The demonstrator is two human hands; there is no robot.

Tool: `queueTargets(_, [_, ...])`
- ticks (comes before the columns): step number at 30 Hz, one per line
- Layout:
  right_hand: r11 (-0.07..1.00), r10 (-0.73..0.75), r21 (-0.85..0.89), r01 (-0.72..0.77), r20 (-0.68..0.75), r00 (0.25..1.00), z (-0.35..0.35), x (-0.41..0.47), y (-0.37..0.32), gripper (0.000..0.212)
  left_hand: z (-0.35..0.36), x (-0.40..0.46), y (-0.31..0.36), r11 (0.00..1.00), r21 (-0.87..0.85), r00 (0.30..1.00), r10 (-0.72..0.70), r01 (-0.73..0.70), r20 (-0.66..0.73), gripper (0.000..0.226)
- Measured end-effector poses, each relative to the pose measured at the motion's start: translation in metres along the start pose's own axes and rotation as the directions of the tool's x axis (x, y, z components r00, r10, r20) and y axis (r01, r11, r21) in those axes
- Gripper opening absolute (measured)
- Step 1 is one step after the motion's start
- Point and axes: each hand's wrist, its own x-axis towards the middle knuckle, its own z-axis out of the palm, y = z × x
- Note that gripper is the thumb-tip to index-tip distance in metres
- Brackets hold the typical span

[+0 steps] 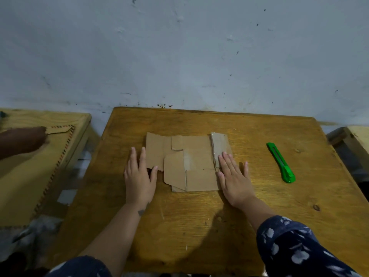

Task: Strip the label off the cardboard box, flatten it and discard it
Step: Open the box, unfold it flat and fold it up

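Observation:
The brown cardboard box point(191, 156) lies opened out and flat in the middle of the wooden table point(199, 216), its flaps spread in a rough cross. My left hand point(138, 174) rests palm down at its left edge, the thumb tip on the cardboard. My right hand point(234, 176) lies flat on its right side, fingers spread over a raised, lighter flap. Neither hand grips anything. No label is visible on the cardboard.
A green utility knife point(280, 162) lies on the table to the right of my right hand. A second wooden table point(30, 176) stands on the left, where another person's arm point(22, 140) touches an envelope point(60, 129). A pale wall runs behind.

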Motion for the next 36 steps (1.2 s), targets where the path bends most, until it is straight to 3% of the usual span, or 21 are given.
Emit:
queueTargets(4, [1.0,0.006,-0.001,-0.006,-0.003,1.0,0.001,0.0,0.0,0.068,-0.005,-0.004,0.006,0.946,-0.31,0.995,-0.103,0.096,-0.003,0.079])
queueTargets(9, [1.0,0.013,0.0,-0.013,-0.003,1.0,0.002,0.0,0.001,0.068,0.003,-0.003,0.024,0.809,-0.538,0.97,-0.224,0.237,0.09,0.084])
queueTargets(14, [1.0,0.017,0.019,-0.017,-0.011,1.0,0.001,0.0,-0.001,0.072,0.01,0.003,0.035,0.796,-0.503,0.94,-0.313,0.336,0.133,0.034])
queueTargets(19, [0.999,0.022,0.038,-0.021,-0.029,0.999,0.002,0.001,0.0,0.071,0.008,0.002,0.038,0.752,-0.568,0.939,-0.316,0.334,0.135,0.037])
queueTargets(23, [0.999,0.029,0.027,-0.029,-0.023,0.999,0.001,-0.001,-0.002,0.072,0.009,-0.003,0.043,0.753,-0.626,0.976,-0.202,0.205,0.076,0.042])
queueTargets(26, [0.999,0.031,0.031,-0.03,-0.023,0.999,0.001,-0.001,-0.002,0.072,0.011,-0.003,0.047,0.782,-0.597,0.978,-0.208,0.177,0.018,0.015])
queueTargets(31, [0.999,0.035,0.029,-0.034,-0.02,0.999,-0.001,-0.002,-0.003,0.074,0.011,-0.003,0.053,0.752,-0.624,0.974,-0.212,0.213,0.077,0.038])
queueTargets(36, [0.999,0.031,0.033,-0.03,-0.025,0.999,0.0,-0.001,-0.004,0.073,0.011,-0.005,0.064,0.742,-0.643,0.982,-0.158,0.19,0.107,0.035])
